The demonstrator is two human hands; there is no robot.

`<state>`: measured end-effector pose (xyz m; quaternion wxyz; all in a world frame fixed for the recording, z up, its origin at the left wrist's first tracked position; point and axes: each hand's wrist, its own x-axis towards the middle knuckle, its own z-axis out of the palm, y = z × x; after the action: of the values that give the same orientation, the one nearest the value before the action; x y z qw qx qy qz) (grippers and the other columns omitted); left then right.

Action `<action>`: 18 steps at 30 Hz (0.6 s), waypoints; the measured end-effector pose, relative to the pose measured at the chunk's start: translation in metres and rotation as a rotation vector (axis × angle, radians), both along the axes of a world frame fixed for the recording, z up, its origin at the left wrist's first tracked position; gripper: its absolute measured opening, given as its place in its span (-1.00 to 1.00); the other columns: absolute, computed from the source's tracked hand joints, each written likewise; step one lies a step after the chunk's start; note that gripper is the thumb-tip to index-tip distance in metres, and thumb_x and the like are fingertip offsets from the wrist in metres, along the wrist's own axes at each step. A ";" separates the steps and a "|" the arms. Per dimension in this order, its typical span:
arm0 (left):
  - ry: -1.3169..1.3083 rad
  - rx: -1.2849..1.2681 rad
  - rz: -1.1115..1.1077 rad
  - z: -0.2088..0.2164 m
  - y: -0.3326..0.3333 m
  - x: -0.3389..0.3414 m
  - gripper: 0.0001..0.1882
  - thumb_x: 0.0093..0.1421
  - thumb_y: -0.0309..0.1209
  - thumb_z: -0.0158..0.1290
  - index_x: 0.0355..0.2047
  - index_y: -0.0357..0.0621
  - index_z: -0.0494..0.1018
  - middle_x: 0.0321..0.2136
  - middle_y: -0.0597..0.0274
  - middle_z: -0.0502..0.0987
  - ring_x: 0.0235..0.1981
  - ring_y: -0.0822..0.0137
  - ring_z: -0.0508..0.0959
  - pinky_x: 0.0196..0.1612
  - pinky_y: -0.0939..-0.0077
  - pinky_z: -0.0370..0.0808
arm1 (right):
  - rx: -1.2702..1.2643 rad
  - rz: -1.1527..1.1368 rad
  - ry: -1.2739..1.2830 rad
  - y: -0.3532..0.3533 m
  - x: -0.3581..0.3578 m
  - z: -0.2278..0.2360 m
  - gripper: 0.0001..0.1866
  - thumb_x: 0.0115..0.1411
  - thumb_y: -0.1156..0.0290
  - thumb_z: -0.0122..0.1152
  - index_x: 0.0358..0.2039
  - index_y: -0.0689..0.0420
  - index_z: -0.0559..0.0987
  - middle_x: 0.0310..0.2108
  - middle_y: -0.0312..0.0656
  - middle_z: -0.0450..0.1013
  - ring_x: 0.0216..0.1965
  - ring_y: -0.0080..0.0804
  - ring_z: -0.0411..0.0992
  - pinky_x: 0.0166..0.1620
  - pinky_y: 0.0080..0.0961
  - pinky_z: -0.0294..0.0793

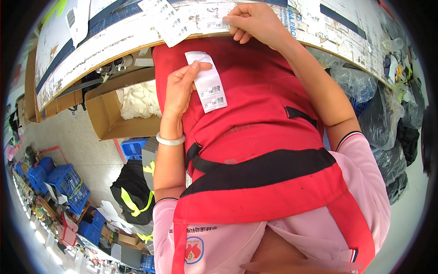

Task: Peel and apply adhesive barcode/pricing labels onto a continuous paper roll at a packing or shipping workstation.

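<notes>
My left hand (179, 89) holds a white barcode label strip (207, 82) in front of my red apron, pinched between thumb and fingers near its top. A pale bangle sits on that wrist. My right hand (253, 20) rests on the worn edge of the work table (109, 43), fingertips pressing on a sheet of white labels (182, 20) lying there. The labels on the table overhang its front edge slightly.
Below the table's left side stands an open cardboard box (106, 116) with white fabric pieces (139, 98). Blue plastic crates (68, 182) and a dark pile with yellow stripes (132, 194) sit on the floor. Clear and black plastic bags (388, 118) pile up at the right.
</notes>
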<state>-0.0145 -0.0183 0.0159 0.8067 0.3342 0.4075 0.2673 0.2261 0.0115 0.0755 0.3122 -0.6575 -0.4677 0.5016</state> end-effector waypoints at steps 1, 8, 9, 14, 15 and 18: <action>-0.002 0.004 -0.005 0.000 0.000 0.001 -0.64 0.33 -0.26 -0.07 -0.22 -0.38 0.53 -0.41 0.14 0.58 -0.43 0.46 0.57 -0.36 0.61 0.53 | 0.017 0.014 -0.014 -0.002 0.003 -0.004 -0.75 0.20 0.25 0.17 -0.36 0.21 0.55 -0.52 -0.29 0.49 -0.54 -0.62 0.44 -0.48 -0.72 0.46; -0.004 0.018 0.001 -0.004 0.001 0.001 -0.64 0.34 -0.27 -0.10 -0.20 -0.39 0.52 -0.38 0.13 0.59 -0.40 0.44 0.58 -0.32 0.63 0.52 | 0.043 -0.072 0.112 -0.031 0.025 0.007 -0.75 0.22 0.23 0.14 -0.33 0.19 0.55 -0.55 -0.33 0.46 -0.56 -0.64 0.43 -0.50 -0.73 0.44; 0.003 0.042 -0.014 -0.007 0.001 -0.001 -0.64 0.34 -0.28 -0.10 -0.19 -0.39 0.52 -0.37 0.13 0.59 -0.38 0.43 0.58 -0.30 0.64 0.51 | 0.076 -0.095 0.086 -0.036 0.033 0.012 -0.76 0.22 0.24 0.15 -0.35 0.18 0.55 -0.56 -0.34 0.46 -0.57 -0.66 0.42 -0.50 -0.74 0.43; -0.037 0.071 -0.028 0.004 -0.004 -0.003 -0.63 0.20 -0.48 0.07 0.02 -0.33 0.40 -0.26 0.18 0.55 -0.41 0.53 0.53 -0.38 0.70 0.45 | 0.219 -0.333 -0.252 -0.060 0.121 0.019 -0.79 0.14 0.25 0.27 -0.41 0.14 0.57 -0.58 -0.40 0.43 -0.58 -0.73 0.38 -0.51 -0.79 0.37; -0.048 0.073 -0.039 0.006 -0.002 -0.004 -0.63 0.20 -0.48 0.07 0.02 -0.33 0.40 -0.26 0.18 0.55 -0.41 0.53 0.53 -0.38 0.70 0.45 | 0.236 -0.406 -0.345 -0.067 0.141 0.014 -0.79 0.11 0.24 0.30 -0.42 0.13 0.57 -0.59 -0.41 0.42 -0.58 -0.75 0.37 -0.51 -0.80 0.35; 0.036 0.126 -0.093 0.008 0.000 -0.001 -0.61 0.13 -0.57 0.11 0.01 -0.25 0.43 -0.51 0.34 0.48 -0.68 0.61 0.36 -0.65 0.75 0.26 | 0.156 -0.434 -0.469 -0.078 0.179 -0.010 -0.73 0.04 0.19 0.38 -0.43 0.13 0.57 -0.61 -0.43 0.41 -0.60 -0.74 0.36 -0.53 -0.80 0.32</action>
<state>-0.0151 -0.0188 0.0239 0.7882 0.4076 0.3885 0.2483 0.4049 -0.0660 0.0651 0.3450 -0.8136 -0.4126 0.2210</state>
